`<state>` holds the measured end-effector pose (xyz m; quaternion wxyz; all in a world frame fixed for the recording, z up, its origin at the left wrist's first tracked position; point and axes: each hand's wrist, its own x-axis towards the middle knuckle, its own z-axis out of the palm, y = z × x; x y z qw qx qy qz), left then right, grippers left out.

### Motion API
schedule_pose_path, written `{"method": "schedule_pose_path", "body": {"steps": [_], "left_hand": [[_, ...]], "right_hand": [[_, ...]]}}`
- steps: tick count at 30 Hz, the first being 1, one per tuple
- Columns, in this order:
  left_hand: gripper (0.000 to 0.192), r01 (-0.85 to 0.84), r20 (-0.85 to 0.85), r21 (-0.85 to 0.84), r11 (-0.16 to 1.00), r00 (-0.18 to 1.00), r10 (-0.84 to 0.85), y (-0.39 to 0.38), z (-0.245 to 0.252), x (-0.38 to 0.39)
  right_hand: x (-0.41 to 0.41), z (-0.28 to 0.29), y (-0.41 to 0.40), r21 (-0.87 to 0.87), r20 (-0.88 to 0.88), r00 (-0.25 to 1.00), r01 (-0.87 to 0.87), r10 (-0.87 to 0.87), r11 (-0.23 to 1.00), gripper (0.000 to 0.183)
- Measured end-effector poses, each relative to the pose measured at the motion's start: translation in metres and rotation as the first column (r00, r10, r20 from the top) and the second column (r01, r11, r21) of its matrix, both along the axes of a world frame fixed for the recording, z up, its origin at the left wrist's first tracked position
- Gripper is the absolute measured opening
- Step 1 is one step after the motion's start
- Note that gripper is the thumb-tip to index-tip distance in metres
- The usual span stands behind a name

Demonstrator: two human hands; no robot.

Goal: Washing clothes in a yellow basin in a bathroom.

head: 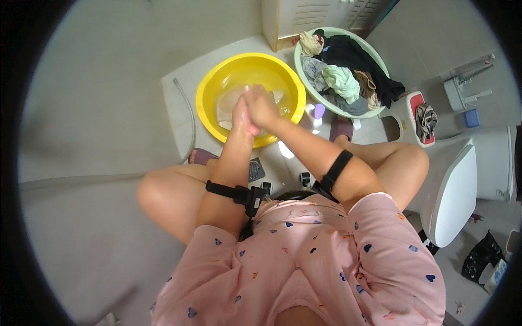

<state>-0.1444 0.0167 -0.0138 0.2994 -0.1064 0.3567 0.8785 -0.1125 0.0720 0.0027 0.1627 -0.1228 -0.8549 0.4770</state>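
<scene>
Over a yellow plastic basin (202, 109), my left hand (243, 117) and my right hand (261, 106) are pressed palm to palm. Wet skin shines on my left hand. Whether anything small lies between the palms is hidden. Beneath them, pale cloth (226, 102) lies in the basin's water, with some bubbles near the right side. Close to the basin's right rim stands a white bottle with a purple cap (319, 111).
A pale green tub (299, 72) at the upper right holds a heap of clothes (341, 83). Right of it are a stool (408, 118) with a patterned cloth (426, 119), then a toilet (454, 195). A grey hose (189, 110) runs along the left wall. A floor drain (256, 170) lies between my feet.
</scene>
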Motion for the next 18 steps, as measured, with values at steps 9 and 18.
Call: {"method": "schedule_pose_path", "body": {"steps": [9,18], "left_hand": [[0.031,0.077,0.081,0.233,0.97,0.992,-0.098,-0.021,-0.004,0.001],[0.039,0.08,-0.097,0.139,0.987,0.993,-0.066,-0.025,-0.014,0.0]], "right_hand": [[-0.014,0.013,-0.005,0.051,0.118,0.973,-0.205,0.198,0.977,0.044],[-0.011,0.012,-0.028,0.29,-0.074,0.997,0.005,0.018,0.957,0.048]]}}
